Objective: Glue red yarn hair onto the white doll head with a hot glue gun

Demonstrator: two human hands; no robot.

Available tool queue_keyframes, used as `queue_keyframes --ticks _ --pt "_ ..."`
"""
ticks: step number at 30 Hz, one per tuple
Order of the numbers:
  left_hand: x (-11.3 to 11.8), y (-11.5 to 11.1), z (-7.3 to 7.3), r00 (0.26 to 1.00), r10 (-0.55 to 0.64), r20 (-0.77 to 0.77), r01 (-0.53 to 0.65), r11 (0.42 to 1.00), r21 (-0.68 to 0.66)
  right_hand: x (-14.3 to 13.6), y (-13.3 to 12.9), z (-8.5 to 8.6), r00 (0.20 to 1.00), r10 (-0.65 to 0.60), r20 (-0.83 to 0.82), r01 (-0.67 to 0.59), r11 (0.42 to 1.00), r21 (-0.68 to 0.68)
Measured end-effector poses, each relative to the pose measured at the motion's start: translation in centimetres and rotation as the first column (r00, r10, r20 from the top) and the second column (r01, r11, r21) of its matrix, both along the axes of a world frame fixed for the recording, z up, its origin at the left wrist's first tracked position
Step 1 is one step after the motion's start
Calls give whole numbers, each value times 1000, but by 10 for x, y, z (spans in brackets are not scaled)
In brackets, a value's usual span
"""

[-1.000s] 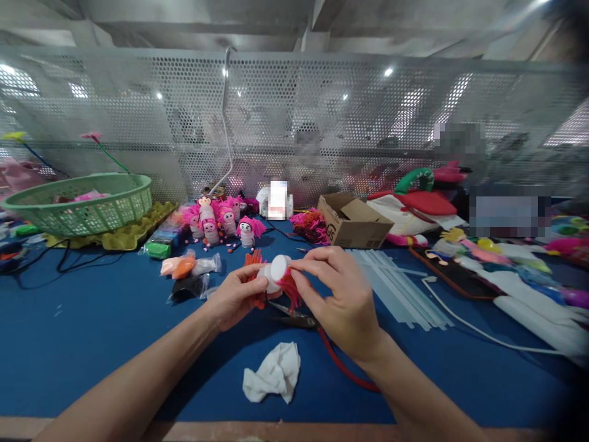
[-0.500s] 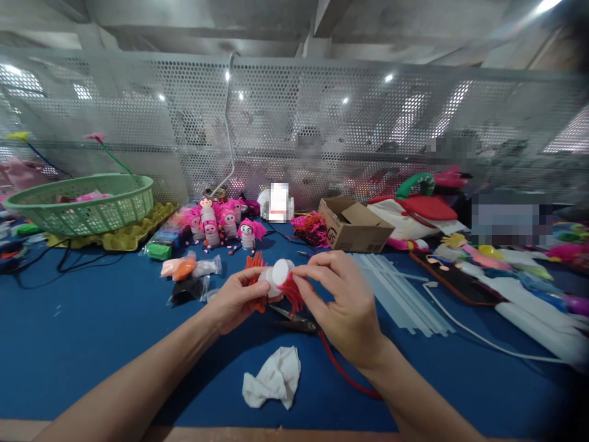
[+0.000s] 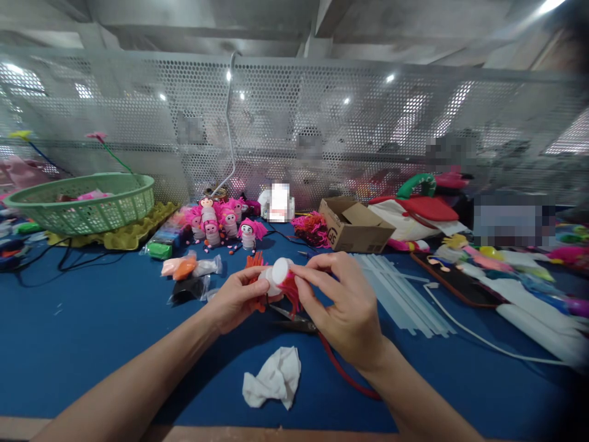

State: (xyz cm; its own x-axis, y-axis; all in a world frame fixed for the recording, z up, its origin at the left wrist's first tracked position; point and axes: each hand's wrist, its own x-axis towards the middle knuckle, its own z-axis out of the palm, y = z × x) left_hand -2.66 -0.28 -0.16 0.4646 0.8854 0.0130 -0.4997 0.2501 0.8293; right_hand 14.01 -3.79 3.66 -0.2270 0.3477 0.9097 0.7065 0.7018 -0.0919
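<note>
While the blue bench (image 3: 69, 331) carries a green basket (image 3: 83, 212) and, farther right, a cardboard box (image 3: 365, 236), the right hand (image 3: 347, 304), just beside the left hand (image 3: 234, 299) over some scissors (image 3: 301, 325) (red-handled), has its grip pinching pink yarn (image 3: 291, 293) at the end of the white bottle (image 3: 280, 271) that the left one's grip clasps.

The surface (image 3: 138, 380) is deep blue. The small bottle (image 3: 271, 281) is white, its yarn strands (image 3: 291, 296) bright pink-red. Near, the crumpled tissue (image 3: 276, 377) is plain white and the scissors' handle (image 3: 339, 372) red. Far left, a pale green basket (image 3: 115, 213) has a lattice pattern; the tray (image 3: 133, 232) beneath is yellow. To the right, the sticks (image 3: 396, 301) are pale blue, the carton (image 3: 361, 238) brown with black print.
</note>
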Motion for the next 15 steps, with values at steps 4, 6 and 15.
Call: queue_keyframes --ticks 4,6,15 --pt "0 1 -1 1000 -1 21 1 1000 1 1 -1 -2 1000 -3 -8 3 1000 -7" --pt "0 1 -1 1000 -2 11 2 1000 1 1 -1 -2 1000 1 -22 -1 1000 -18" --pt "-2 1 -2 999 -5 -39 4 1000 -21 0 0 -1 997 52 -50 -55 997 -56"
